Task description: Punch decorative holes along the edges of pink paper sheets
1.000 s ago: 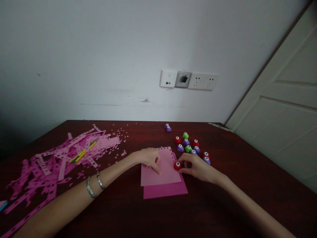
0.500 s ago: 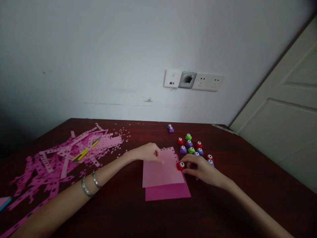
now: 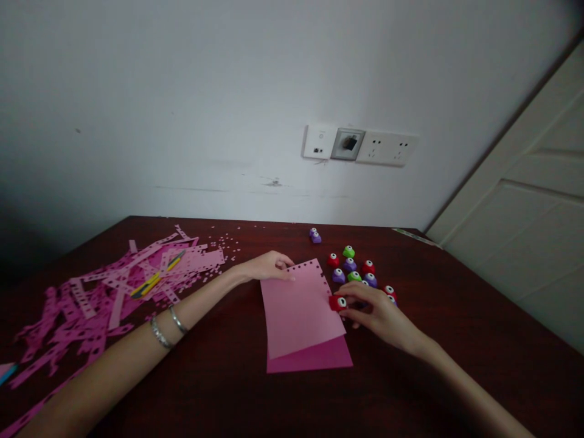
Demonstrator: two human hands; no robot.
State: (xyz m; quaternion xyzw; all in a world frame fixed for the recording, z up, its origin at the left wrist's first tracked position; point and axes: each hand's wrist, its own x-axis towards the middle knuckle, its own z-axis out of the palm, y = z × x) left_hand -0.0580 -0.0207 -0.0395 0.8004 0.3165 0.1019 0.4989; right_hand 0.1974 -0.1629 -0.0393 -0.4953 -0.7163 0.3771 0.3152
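Note:
A light pink sheet of paper (image 3: 301,316) with punched holes along its top and upper right edges lies tilted over a darker pink sheet (image 3: 314,359). My left hand (image 3: 270,266) pinches the light sheet at its upper left edge, thumb on top and fingers behind. In my right hand (image 3: 371,307) is a red craft punch (image 3: 337,303) with a white and black eye-like button, held between thumb and fingers. The punch sits at the light sheet's right edge, below the row of holes; whether paper is inside its slot I cannot tell.
Several red, green and purple craft punches (image 3: 350,264) stand behind my right hand, with two purple ones (image 3: 316,236) farther back. On the left lie a heap of punched pink strips (image 3: 86,310), tiny paper bits and a yellow utility knife (image 3: 152,283). A wall with sockets (image 3: 387,149) rises behind.
My left hand has taken hold of the light sheet, which is now turned and lifted at its upper edge. The red punch has turned in my right hand and shifted slightly right.

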